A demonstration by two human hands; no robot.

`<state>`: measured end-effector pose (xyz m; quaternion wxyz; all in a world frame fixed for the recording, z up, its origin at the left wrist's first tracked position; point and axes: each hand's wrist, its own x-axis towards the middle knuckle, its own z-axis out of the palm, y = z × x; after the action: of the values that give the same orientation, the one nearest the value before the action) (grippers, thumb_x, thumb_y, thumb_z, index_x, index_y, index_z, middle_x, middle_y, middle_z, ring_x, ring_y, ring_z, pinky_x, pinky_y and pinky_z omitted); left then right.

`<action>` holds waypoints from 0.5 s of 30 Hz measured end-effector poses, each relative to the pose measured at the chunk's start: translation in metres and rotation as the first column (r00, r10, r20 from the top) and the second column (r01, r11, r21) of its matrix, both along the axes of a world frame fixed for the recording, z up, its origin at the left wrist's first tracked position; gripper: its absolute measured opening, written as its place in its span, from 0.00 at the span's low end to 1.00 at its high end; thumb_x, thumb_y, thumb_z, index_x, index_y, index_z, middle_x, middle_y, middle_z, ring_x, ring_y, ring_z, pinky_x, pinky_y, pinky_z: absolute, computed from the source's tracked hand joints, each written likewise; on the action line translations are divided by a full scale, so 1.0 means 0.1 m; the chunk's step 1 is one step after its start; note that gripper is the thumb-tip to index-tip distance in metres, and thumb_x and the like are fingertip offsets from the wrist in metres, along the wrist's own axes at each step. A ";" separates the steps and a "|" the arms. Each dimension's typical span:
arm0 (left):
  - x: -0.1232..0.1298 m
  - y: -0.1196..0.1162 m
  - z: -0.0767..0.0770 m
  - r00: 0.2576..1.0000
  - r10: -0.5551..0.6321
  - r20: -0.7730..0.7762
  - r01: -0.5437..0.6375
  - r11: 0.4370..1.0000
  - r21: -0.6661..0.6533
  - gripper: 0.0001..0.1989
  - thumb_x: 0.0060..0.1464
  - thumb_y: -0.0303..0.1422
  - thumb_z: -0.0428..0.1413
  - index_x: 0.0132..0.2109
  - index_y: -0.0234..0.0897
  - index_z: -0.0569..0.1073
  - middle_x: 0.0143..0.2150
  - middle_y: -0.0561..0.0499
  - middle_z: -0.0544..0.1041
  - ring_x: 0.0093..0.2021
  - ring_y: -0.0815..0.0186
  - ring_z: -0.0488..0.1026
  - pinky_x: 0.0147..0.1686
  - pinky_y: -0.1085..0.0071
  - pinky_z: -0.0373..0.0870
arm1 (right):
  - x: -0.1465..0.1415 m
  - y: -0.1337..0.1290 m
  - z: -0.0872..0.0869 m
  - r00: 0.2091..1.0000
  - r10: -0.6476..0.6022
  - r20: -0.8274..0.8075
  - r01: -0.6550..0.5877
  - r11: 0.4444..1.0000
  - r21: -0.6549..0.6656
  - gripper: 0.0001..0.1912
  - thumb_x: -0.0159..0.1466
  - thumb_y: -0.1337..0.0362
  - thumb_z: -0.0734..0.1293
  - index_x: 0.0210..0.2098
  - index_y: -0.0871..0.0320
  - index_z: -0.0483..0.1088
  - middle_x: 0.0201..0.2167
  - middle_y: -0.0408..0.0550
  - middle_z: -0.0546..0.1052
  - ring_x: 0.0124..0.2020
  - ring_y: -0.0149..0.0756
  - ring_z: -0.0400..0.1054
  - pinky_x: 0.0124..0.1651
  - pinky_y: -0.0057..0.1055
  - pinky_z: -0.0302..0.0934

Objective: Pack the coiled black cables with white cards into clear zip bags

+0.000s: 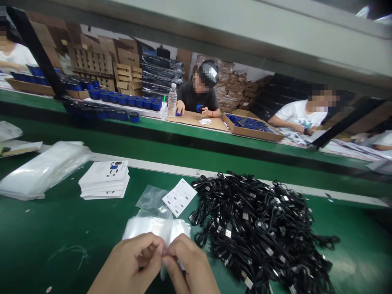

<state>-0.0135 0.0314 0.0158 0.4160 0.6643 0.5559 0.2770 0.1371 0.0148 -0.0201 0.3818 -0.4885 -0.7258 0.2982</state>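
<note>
The bare left hand (137, 261) and bare right hand (190, 261) met, fingertips pinching a thin clear plastic bag (163, 272) between them. Just beyond, at twelve o'clock, lay glossy translucent plastic bags (134, 228); at two, a tangled heap of black USB cables (260, 228); at eleven, stacked white printed leaflets (102, 179).

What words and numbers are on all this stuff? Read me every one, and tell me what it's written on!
None can be read for sure.
Stack: pictures and tiny print on top, too small to read.
Card: a short heading and small labels by its drawings, too small to read.
Boxes at the back: some dark marks, too blurred to read.
Near bags: no print that I can make out.
</note>
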 end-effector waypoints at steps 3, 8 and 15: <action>-0.02 0.00 -0.03 0.993 -0.054 -0.105 0.055 0.998 0.011 0.14 0.56 0.40 0.47 0.26 0.41 0.66 0.19 0.59 0.67 0.20 0.71 0.65 0.20 0.80 0.59 | -0.04 -0.02 -0.07 0.996 -0.048 0.070 0.040 0.993 0.107 0.10 0.63 0.67 0.55 0.27 0.56 0.63 0.27 0.45 0.69 0.27 0.32 0.65 0.29 0.25 0.55; -0.03 -0.04 -0.12 0.922 -0.158 -0.353 0.240 0.949 0.203 0.17 0.60 0.37 0.43 0.24 0.41 0.53 0.18 0.59 0.64 0.18 0.72 0.64 0.19 0.78 0.57 | -0.02 -0.01 -0.04 0.963 -0.134 0.232 0.077 0.969 0.236 0.09 0.61 0.68 0.55 0.25 0.56 0.62 0.24 0.45 0.69 0.25 0.33 0.63 0.28 0.28 0.51; -0.05 -0.12 -0.25 0.901 -0.044 -0.431 0.282 0.815 0.506 0.15 0.61 0.29 0.43 0.25 0.41 0.53 0.20 0.58 0.66 0.20 0.73 0.67 0.21 0.79 0.60 | -0.05 0.02 0.09 0.907 -0.146 0.396 0.027 0.956 0.291 0.12 0.57 0.70 0.55 0.18 0.56 0.57 0.14 0.41 0.67 0.16 0.29 0.58 0.26 0.31 0.44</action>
<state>-0.0184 0.0194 -0.0088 0.1046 0.8444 0.4635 0.2475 0.1326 0.0166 -0.0107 0.2976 -0.5139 -0.8019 0.0658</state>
